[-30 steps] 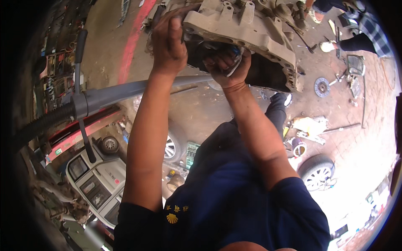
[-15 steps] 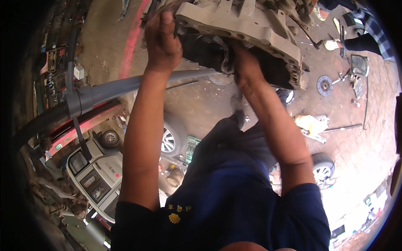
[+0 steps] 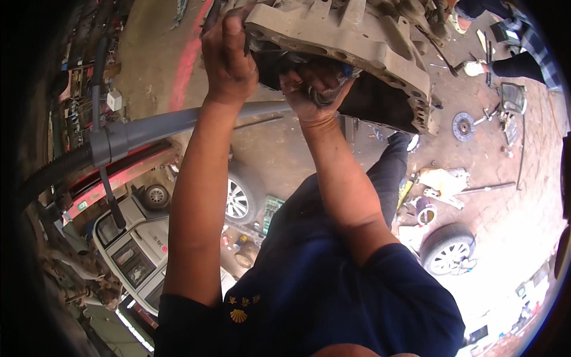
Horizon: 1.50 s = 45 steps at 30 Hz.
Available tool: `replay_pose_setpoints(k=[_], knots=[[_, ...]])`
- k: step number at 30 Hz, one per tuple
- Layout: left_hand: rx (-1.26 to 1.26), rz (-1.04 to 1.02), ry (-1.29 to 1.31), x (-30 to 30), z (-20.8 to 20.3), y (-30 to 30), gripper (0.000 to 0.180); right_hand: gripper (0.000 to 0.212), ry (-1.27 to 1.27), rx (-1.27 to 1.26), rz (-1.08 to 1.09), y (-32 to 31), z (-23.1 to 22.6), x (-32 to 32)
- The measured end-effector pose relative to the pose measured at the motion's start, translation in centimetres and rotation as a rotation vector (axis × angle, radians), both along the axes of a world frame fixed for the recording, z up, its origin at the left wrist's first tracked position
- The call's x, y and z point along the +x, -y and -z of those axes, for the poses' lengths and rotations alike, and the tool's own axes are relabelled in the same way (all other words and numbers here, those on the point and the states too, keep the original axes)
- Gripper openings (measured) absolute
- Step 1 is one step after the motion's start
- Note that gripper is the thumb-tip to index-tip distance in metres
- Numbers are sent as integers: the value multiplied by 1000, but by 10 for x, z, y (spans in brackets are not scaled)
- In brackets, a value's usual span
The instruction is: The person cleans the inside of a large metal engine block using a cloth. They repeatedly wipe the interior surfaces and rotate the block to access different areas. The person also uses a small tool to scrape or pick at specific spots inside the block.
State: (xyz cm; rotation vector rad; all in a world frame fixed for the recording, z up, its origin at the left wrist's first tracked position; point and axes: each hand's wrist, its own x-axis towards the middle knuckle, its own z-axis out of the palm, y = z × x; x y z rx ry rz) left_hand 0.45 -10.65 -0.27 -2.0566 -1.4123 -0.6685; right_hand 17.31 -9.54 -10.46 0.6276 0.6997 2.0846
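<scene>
A dusty metal gearbox housing [image 3: 345,35] with a scalloped, bolt-holed rim spans the top, its dark hollow side facing me. My left hand [image 3: 231,62] is closed on the rim's left end, the thumb up along its side and the other fingers mostly hidden. Inside the hollow, my right hand [image 3: 315,95] has its palm turned up and its fingers curled. Something dark and limp, with greyish folds, lies in those fingers; its kind does not show clearly in the shadow.
A grey pole [image 3: 160,128] runs beneath the housing from the left. On the floor lie a clutch disc [image 3: 463,127], a wheel [image 3: 449,249] at right, another wheel [image 3: 239,199] by my legs, and scattered tools. A white van [image 3: 140,250] stands lower left. Another person's shoe [image 3: 474,68] shows upper right.
My right hand has moved left inside the hollow and turned palm up, its forearm swinging inward. My left hand stays on the rim. My legs and body have shifted slightly.
</scene>
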Motion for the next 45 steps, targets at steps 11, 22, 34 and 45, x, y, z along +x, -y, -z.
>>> replay_pose_setpoints(k=[11, 22, 34, 45], knots=[[23, 52, 24, -6, 7, -9, 64, 59, 1558, 231, -272, 43, 11, 76], [-7, 63, 198, 24, 1, -24, 32, 49, 971, -4, -184, -10, -59, 97], [-210, 133, 741, 67, -47, -40, 51, 51, 652, 75, -358, -25, -7, 76], [-228, 102, 705, 67, -48, -40, 49, 45, 1486, 262, -288, -41, -31, 76]])
